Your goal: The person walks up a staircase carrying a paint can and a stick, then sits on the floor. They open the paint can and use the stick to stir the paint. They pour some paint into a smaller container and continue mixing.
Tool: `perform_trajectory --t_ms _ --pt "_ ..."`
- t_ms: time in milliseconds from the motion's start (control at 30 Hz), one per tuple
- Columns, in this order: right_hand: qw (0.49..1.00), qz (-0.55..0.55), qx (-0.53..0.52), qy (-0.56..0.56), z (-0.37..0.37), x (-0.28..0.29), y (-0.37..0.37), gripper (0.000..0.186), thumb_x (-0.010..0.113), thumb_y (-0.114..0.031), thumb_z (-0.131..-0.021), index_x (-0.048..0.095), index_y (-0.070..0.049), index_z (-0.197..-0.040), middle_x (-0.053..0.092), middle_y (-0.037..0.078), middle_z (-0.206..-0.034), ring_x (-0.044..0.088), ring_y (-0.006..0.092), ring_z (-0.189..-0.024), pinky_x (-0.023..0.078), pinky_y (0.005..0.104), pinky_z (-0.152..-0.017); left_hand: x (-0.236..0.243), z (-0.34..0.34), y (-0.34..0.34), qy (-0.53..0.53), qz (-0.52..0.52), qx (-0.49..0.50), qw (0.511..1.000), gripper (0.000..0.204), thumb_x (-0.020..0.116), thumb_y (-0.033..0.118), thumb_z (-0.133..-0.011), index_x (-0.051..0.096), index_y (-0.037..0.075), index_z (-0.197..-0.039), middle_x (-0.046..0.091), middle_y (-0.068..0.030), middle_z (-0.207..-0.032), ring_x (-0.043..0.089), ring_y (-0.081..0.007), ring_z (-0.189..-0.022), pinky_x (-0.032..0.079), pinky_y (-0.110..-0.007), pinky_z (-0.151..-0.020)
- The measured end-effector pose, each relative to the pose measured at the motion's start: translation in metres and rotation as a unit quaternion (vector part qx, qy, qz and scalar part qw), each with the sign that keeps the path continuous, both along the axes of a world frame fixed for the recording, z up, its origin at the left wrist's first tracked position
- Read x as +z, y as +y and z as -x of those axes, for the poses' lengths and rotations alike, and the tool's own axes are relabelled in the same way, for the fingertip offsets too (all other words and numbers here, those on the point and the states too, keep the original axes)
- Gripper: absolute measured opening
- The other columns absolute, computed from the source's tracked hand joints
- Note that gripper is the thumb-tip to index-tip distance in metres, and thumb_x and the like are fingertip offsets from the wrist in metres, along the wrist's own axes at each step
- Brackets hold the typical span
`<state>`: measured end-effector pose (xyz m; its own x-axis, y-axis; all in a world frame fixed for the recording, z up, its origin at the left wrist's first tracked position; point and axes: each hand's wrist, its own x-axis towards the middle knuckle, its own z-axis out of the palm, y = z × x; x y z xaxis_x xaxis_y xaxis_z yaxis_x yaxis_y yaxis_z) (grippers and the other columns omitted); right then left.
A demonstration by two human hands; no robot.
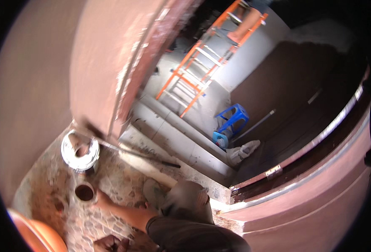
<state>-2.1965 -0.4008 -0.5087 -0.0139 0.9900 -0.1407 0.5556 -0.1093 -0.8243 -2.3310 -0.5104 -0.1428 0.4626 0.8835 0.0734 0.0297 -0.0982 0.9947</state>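
My right hand reaches out to the left, its fingers closed on the side of a round, pale-rimmed container. The inside of that container looks dark brown; whether it holds liquid is unclear. Just beyond it stands a white bucket with pinkish-brown matter in its opening. A tan object shows at the bucket's top, its kind blurred. Down at the lower edge is my left hand with curled fingers. Anything inside that hand is hidden. My bent knee lies to the right of the container.
An orange basin is at the lower left on the stone-patterned floor. A dark pole lies by the pale steps. Through the doorway are a blue stool and an orange ladder, with a person's leg on it.
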Motion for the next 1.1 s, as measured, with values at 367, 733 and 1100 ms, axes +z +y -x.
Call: perform_trajectory --t_ms 367,733,1100 --pt "0.696 0.381 0.453 -0.406 -0.036 0.288 0.131 0.020 0.074 -0.009 -0.072 0.071 -0.004 -0.091 0.071 0.008 -0.083 0.068 0.0146 -0.071 0.056 0.0296 -0.055 0.004 0.031 -0.037 0.057 -0.005 0.144 0.988 0.018 0.069 0.002 -0.077 0.052 0.005 -0.081 0.059 -0.0086 -0.070 0.061 -0.0243 -0.059 0.047 -0.032 -0.054" --pt "0.935 -0.131 0.274 -0.181 -0.064 0.297 0.182 0.016 0.071 -0.006 -0.074 0.070 -0.005 -0.090 0.068 0.010 -0.085 0.066 0.0254 -0.079 0.053 0.0337 -0.074 -0.013 0.022 -0.017 0.244 0.032 0.232 0.941 0.023 0.071 0.012 -0.077 0.059 0.004 -0.096 0.059 -0.0094 -0.061 0.063 -0.0245 -0.058 0.049 -0.034 -0.054" --pt "0.817 -0.321 0.353 -0.323 -0.046 0.273 0.194 0.009 0.069 -0.006 -0.075 0.070 -0.006 -0.084 0.065 0.011 -0.083 0.059 0.0295 -0.085 0.048 0.0403 -0.080 -0.018 0.007 -0.005 0.286 0.046 0.233 0.928 0.025 0.070 0.018 -0.079 0.060 0.003 -0.097 0.061 -0.0130 -0.068 0.063 -0.0309 -0.064 0.048 -0.039 -0.057"
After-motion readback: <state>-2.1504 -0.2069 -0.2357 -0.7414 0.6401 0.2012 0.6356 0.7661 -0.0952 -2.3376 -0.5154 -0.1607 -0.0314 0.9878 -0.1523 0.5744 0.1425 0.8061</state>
